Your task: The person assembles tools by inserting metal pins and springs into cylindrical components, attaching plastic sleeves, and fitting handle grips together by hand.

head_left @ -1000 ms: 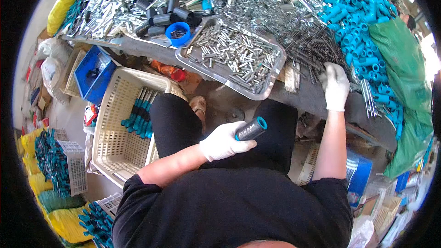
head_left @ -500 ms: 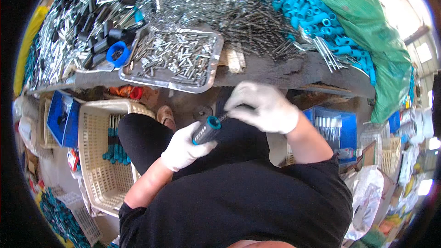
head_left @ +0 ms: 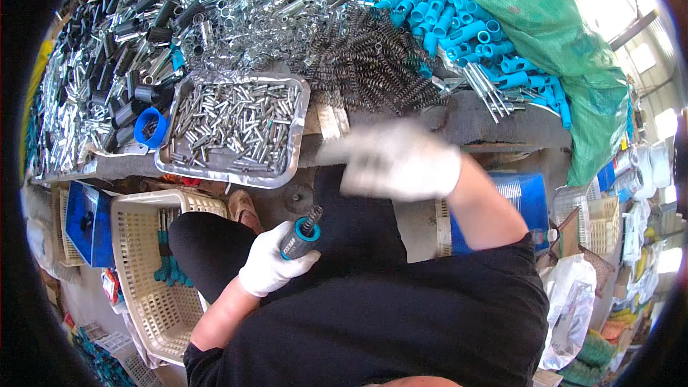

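My gloved left hand (head_left: 266, 266) is closed around a black and teal tubular handle (head_left: 298, 244), held tilted over my lap. A dark coil spring (head_left: 312, 219) stands partly out of its teal-rimmed open end. My right hand (head_left: 412, 165), also in a white glove, is over my right leg near the bench edge, apart from the handle. Its fingers are smeared by motion, so whether it holds anything cannot be made out. Nearest the bench edge lies a metal tray (head_left: 292, 161) full of short metal pins. A heap of dark springs (head_left: 373, 61) lies behind my right hand.
Teal tubes (head_left: 437, 11) and a green sheet (head_left: 534, 11) cover the bench's right; black and silver tubes (head_left: 107, 64) its left. A small blue cup (head_left: 159, 127) stands beside the tray. Below are a cream basket (head_left: 132, 265) with teal-ended tools and blue bins (head_left: 89, 218).
A spring now sticks out of the handle's open end. My right hand has moved away from the handle, and my left hand has tilted it more upright. The view has shifted.
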A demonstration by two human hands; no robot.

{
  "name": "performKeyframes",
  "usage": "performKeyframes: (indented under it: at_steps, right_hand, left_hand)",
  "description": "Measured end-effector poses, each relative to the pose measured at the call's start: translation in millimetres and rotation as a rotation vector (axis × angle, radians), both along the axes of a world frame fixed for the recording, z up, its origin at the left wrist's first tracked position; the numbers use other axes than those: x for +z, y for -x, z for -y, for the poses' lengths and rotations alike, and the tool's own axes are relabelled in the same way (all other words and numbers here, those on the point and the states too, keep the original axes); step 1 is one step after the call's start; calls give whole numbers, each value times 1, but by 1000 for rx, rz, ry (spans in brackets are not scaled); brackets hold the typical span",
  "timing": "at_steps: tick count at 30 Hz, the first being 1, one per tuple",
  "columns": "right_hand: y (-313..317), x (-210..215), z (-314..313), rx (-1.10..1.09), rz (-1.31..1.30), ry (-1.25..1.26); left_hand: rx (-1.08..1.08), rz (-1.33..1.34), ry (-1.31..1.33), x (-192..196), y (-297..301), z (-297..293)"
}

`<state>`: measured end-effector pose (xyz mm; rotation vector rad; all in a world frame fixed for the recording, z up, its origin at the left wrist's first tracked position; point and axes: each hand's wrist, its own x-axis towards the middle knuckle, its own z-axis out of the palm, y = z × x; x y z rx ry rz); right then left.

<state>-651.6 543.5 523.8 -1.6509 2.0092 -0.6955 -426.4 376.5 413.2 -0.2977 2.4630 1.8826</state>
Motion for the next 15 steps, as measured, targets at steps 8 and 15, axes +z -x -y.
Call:
performKeyframes:
  at_steps: [8, 15]
  right_hand:
    - [230, -23, -46, -718, -755, -199]
    - [244, 6, -12, -591, -797, -666]
  left_hand:
    - [0, 90, -51, -3, 22, 1]
    - [-73, 162, 49, 8, 34, 12]
